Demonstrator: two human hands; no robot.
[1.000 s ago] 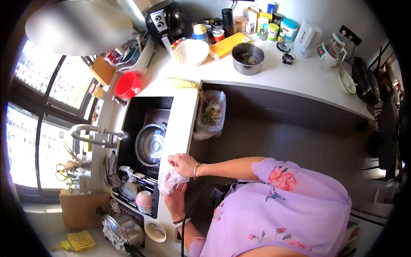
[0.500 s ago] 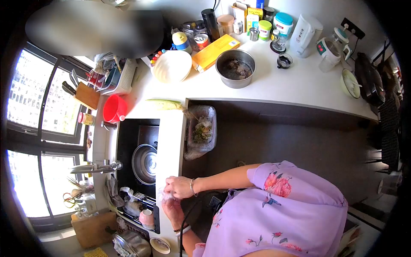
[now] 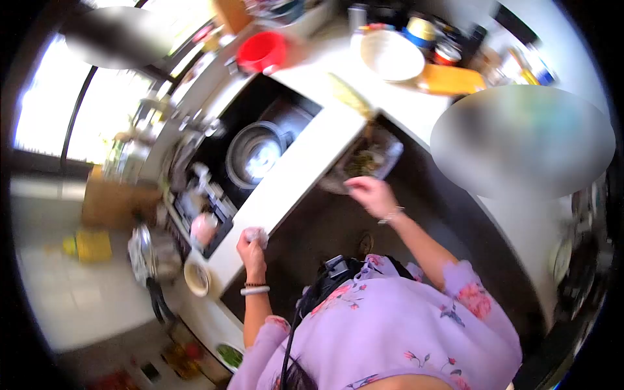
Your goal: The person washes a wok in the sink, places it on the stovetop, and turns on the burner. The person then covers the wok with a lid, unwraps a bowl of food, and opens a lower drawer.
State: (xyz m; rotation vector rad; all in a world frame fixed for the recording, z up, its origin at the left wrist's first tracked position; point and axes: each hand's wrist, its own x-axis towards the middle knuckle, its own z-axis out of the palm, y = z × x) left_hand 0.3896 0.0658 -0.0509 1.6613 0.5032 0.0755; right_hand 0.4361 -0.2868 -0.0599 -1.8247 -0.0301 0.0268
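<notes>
My left hand point(image 3: 251, 250) is closed round a crumpled clear plastic bag point(image 3: 257, 235), just off the counter edge beside the sink. My right hand point(image 3: 372, 196) is held out to the right, near the lined waste bin point(image 3: 388, 151), which has green scraps in it. Its fingers are together and blurred, and whether they hold anything is too small to tell. A metal pot point(image 3: 253, 156) sits in the black sink point(image 3: 286, 117). An ear of corn point(image 3: 348, 95) lies on the counter point(image 3: 292, 168) by the bin.
A red container point(image 3: 261, 52), a white bowl point(image 3: 392, 56) and an orange packet point(image 3: 452, 80) stand along the back. At the left are a pink cup point(image 3: 204, 229), a small bowl point(image 3: 197, 278), a lidded pot point(image 3: 159, 253) and a cutting board point(image 3: 117, 205).
My hands have come apart: the right moved towards the bin, while the left keeps the bag, now bunched smaller. The whole view has turned and blurred.
</notes>
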